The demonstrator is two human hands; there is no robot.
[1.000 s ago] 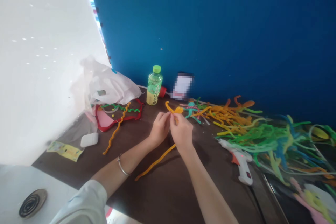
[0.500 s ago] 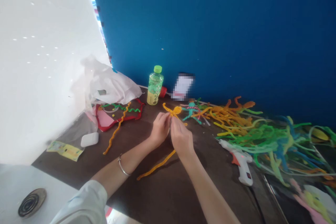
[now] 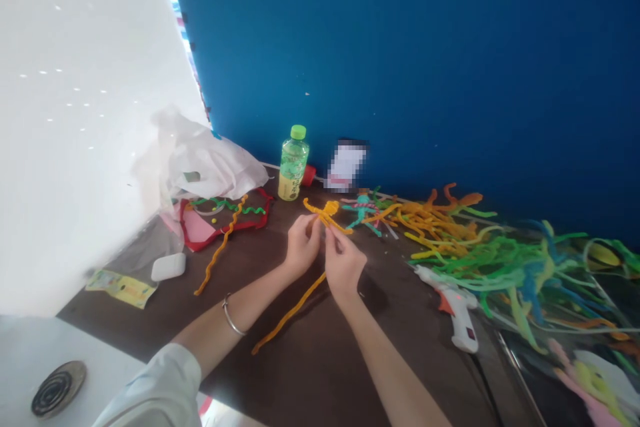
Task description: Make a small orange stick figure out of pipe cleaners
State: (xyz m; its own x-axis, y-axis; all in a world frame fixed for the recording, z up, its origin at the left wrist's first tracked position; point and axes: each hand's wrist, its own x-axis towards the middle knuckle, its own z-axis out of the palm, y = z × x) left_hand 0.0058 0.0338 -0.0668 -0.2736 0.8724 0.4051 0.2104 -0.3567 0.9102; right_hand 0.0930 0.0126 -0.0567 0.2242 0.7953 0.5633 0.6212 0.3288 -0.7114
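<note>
Above the middle of the dark table (image 3: 385,347), my left hand (image 3: 303,245) and my right hand (image 3: 345,261) pinch an orange pipe-cleaner figure (image 3: 329,211) between them. It has a coiled round head and two arms spread to the sides. A long orange strand (image 3: 287,320) trails down from between my hands toward the front of the table. Whether it is joined to the figure is hidden by my fingers. A teal pipe-cleaner figure (image 3: 363,209) with a striped band lies just beyond, to the right.
A white glue gun (image 3: 460,317) and a heap of pipe cleaners (image 3: 480,257) lie on the right. Behind stand a green-capped bottle (image 3: 294,167) and a phone (image 3: 346,165). On the left are a plastic bag (image 3: 215,163), a white case (image 3: 169,267) and another orange strand (image 3: 220,250).
My right hand has turned and its fingers have shifted, so more of the figure's right arm shows. The trailing strand's lower end has swung slightly left and toward me.
</note>
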